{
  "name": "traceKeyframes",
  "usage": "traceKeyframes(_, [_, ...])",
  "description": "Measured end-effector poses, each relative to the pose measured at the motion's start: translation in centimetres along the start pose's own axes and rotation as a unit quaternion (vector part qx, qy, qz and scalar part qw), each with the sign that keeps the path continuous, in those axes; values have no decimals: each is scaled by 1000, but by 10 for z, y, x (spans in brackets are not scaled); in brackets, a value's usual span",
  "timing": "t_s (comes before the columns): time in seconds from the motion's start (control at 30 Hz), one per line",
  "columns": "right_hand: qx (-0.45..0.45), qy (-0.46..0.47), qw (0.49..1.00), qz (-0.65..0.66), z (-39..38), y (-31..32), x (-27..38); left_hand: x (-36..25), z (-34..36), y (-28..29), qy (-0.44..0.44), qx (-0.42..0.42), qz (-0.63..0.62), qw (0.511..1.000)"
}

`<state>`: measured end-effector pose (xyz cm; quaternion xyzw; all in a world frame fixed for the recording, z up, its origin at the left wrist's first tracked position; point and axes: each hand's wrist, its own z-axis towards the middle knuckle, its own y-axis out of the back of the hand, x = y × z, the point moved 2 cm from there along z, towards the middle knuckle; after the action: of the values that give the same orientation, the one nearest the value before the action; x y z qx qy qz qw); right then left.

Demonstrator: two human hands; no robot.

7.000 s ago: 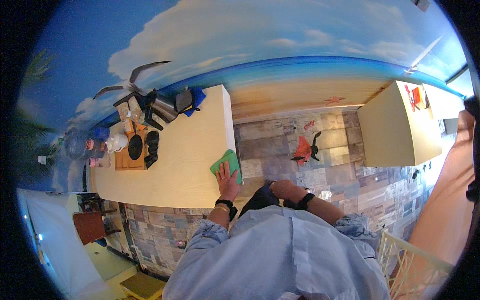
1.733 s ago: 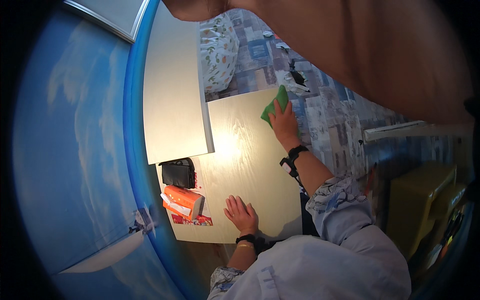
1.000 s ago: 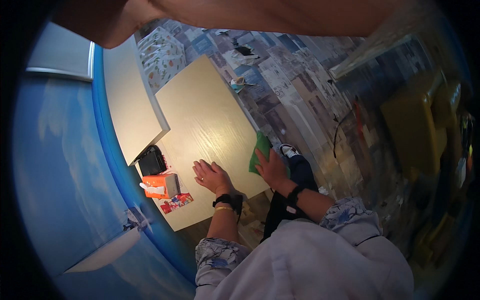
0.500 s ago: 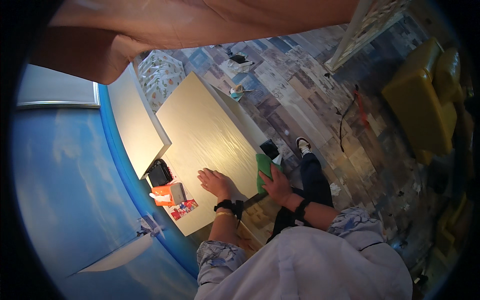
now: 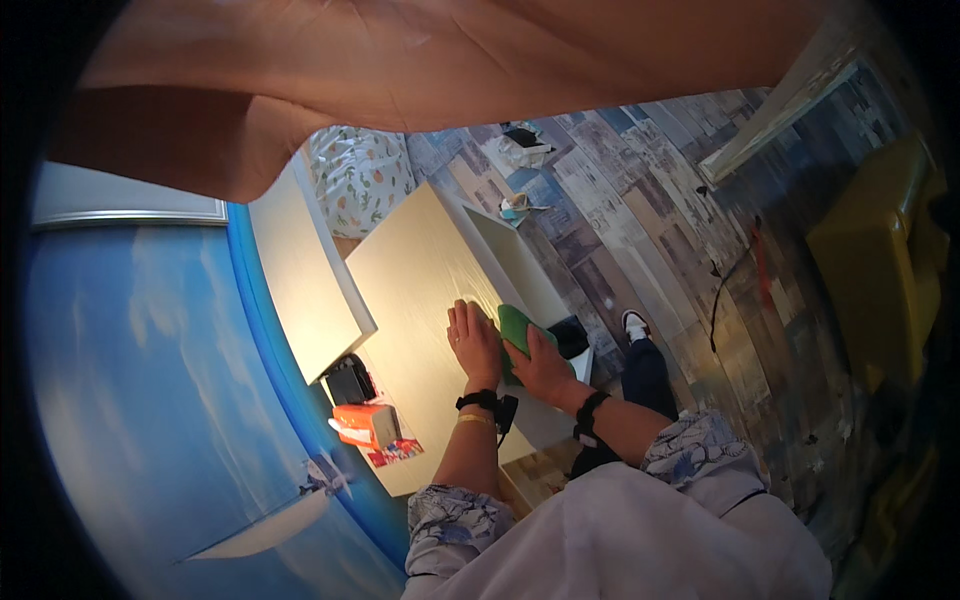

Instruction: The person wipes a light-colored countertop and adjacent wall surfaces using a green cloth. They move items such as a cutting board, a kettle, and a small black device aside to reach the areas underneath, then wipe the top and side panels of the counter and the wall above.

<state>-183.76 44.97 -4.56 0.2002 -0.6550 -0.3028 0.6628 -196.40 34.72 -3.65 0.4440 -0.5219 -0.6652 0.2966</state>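
My left hand (image 5: 474, 342) lies on the pale wood-look tabletop (image 5: 415, 265), fingers stretched out and fairly close together, with no object in it. Just to its right, my right hand (image 5: 541, 370) grips a folded green cloth (image 5: 516, 324) and presses it against the tabletop near the right edge. The cloth's lower part is partly hidden by the hand. Both wrists wear dark bands.
At the table's left stand an orange tissue box (image 5: 366, 425) and a black case (image 5: 349, 380). A raised pale shelf (image 5: 300, 270) borders the far left. A black object (image 5: 569, 338) sits by the right side. Small litter (image 5: 520, 150) lies on the plank floor.
My left hand has moved right and farther up the tabletop, close to the cloth. The right hand has carried the green cloth inward from the edge. The whole view has shifted slightly.
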Motion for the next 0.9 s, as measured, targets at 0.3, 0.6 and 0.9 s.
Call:
traceKeyframes(0.3, [-11,-85,966,245,26,-4,-29,-8,82,-13,47,35,30,998])
traceKeyframes(0.6, [88,-224,898,368,104,-66,-103,-4,83,-17,30,20,46,998])
traceKeyframes(0.9, [-23,-65,966,249,284,-79,-121,-11,85,-8,35,13,16,999])
